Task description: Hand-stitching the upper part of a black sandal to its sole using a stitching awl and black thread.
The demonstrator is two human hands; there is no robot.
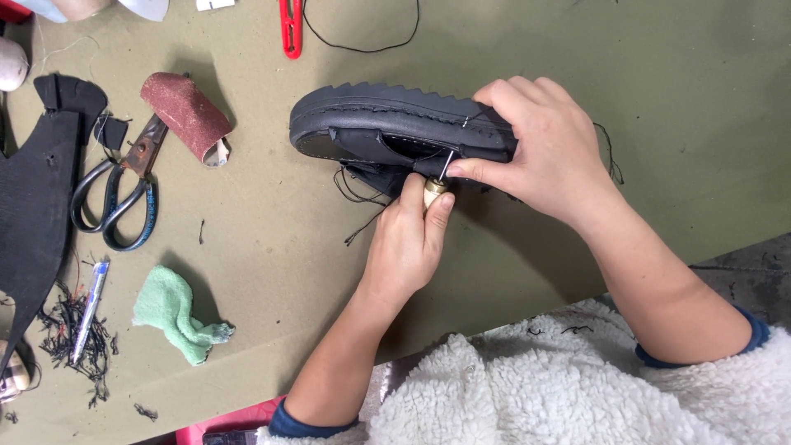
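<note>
Head view looks down on an olive surface (272, 272) where a black shoe (387, 124) lies on its side, its toothed sole turned away from the person; the right hand (548, 148) lies over the heel end, fingers (503, 92) curled across the sole and thumb pressed to the upper, so the shoe is clamped between them; the left hand (408, 243) comes up from below, its fingers closed on an awl (435, 188) with a brass-coloured collar, whose thin metal shaft meets the upper just beside the right thumb tip; black thread (358, 202) hangs loose from the shoe's underside, near the left fingers; off to the left, well apart from both hands, lie scissors (115, 198) with dark handles, a roll of reddish sandpaper (185, 115), a green cloth (177, 317), a pen (86, 309) among thread scraps, and a flat black leather piece (33, 206); a red tool (290, 29) and another loop of thread lie at the top edge.
</note>
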